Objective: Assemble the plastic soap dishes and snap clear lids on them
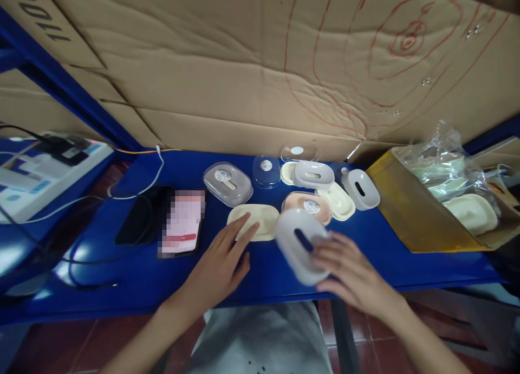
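My left hand (229,250) rests with fingers stretched out on a cream oval plastic piece (266,222) lying on the blue table. In my right hand (345,265) is a white oval box (298,265) with a slot in its bottom, held tilted above the table by its right side. Behind it lies a peach box with a clear labelled lid (298,201). Another white slotted box (303,171) sits farther back, partly over cream pieces (343,203). A third white slotted box (368,192) leans at the right.
A lidded grey box (227,187) and clear lids (266,179) stand toward the back. Left are a phone (182,222), cables and a power strip (49,179). At right, a carton (390,200) holds cream pieces and plastic bags. Cardboard (203,65) walls the back.
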`<move>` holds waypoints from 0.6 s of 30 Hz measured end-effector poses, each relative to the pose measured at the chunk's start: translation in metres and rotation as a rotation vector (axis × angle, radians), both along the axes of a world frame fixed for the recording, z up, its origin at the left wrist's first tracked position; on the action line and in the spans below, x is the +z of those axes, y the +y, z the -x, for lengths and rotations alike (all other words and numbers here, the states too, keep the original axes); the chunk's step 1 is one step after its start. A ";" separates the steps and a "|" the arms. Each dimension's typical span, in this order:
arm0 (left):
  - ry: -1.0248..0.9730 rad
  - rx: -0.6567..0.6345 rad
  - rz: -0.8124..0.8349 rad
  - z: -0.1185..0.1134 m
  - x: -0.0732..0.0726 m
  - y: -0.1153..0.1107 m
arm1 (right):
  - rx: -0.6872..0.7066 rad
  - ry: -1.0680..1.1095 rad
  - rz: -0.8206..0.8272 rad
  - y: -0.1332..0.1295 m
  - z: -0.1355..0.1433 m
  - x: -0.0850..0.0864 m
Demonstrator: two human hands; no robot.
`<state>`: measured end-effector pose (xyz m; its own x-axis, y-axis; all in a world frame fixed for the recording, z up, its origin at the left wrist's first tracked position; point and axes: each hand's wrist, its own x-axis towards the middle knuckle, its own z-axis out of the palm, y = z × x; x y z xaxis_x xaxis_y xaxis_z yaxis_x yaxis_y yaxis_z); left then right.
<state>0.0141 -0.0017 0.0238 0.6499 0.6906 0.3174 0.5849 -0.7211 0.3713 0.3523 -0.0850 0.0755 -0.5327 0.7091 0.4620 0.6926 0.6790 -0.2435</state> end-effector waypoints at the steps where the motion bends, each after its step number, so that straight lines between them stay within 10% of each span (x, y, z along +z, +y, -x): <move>1: -0.020 -0.029 0.029 0.000 0.001 -0.008 | 0.024 -0.023 0.021 -0.015 0.009 -0.008; 6: 0.005 -0.245 -0.003 -0.001 -0.003 -0.035 | 0.013 -0.094 0.126 -0.040 0.017 -0.044; 12: -0.020 -0.114 -0.103 0.000 -0.009 -0.049 | -0.039 0.050 0.267 -0.019 0.002 -0.046; 18: -0.070 -0.034 -0.080 0.026 -0.007 -0.067 | 0.012 -0.083 0.181 0.034 0.046 -0.051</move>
